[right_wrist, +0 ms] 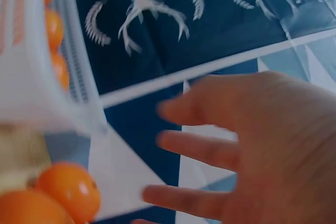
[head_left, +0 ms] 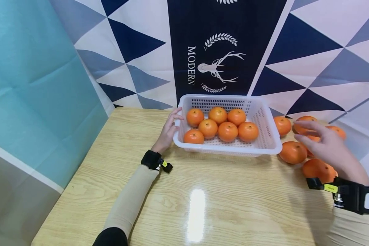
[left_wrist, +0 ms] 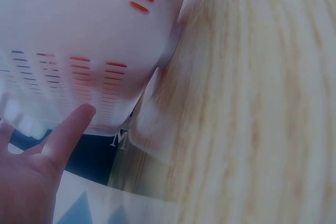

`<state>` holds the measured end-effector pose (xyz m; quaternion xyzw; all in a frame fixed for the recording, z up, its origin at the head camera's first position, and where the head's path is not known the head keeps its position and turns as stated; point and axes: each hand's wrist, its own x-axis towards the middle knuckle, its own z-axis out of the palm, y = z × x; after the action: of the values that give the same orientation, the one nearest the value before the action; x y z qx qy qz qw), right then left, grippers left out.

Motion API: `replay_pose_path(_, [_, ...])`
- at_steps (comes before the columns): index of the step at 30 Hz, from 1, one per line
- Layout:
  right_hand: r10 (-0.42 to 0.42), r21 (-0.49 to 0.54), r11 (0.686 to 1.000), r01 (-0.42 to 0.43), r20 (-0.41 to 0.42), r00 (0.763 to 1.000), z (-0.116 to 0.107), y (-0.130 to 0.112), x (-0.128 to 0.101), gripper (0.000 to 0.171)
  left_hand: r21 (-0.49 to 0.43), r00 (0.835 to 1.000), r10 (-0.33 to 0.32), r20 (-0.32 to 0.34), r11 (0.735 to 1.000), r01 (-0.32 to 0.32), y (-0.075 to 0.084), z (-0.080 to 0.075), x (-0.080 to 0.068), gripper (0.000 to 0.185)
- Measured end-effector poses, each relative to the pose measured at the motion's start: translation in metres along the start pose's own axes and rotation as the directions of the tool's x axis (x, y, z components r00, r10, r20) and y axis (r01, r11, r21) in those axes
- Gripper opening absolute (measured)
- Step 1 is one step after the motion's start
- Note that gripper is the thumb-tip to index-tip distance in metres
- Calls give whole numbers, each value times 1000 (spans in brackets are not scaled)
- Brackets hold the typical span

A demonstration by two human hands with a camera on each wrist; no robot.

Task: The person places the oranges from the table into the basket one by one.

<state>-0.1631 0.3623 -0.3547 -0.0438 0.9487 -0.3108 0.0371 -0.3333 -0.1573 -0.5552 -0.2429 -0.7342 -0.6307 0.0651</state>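
Left hand (head_left: 169, 131) steadying a white basket (head_left: 272, 138); right hand (head_left: 329, 147) hovering over loose oranges (head_left: 293, 152).

Left forearm stretched across the wooden table (head_left: 203, 205) from the near edge, fingers relaxed and straight, resting against the basket's left wall, nothing gripped. Right hand raised at the far right, fingers spread and loose, holding nothing, just above the loose oranges lying beside the basket's right wall. Seven oranges in the basket (head_left: 227, 131), grouped toward its left and middle, bare floor along the right side. Basket set at the table's far edge, close to the patterned backdrop (head_left: 221, 51). Broad bare tabletop near, between both sleeves; table's left edge well apart from the basket.
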Motion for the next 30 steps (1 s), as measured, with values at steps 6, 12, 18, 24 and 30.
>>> replay_pose_path(6, [20, -237, 971, 9, 120, 993, -6, 6, 0, 66, 14, 1000, 13, -11, 1000, -12, 16, 5, -3, 42])
replay_pose_path(12, [23, -300, 954, 31, 174, 985, 1, 12, 9, 68, 9, 1000, 10, -14, 1000, -10, 8, 1, -3, 42])
replay_pose_path(18, [38, -284, 959, 13, 176, 984, 8, 15, 13, 67, 46, 1000, 20, -21, 999, -19, 45, 6, -12, 39])
replay_pose_path(24, [81, -271, 962, -27, 192, 978, 11, 16, 14, 66, -1, 999, 38, -15, 999, -38, 48, 8, -12, 40])
replay_pose_path(30, [82, -268, 963, -21, 219, 972, 15, 22, 18, 66, -4, 999, 43, -14, 999, -43, 84, 13, -19, 41])
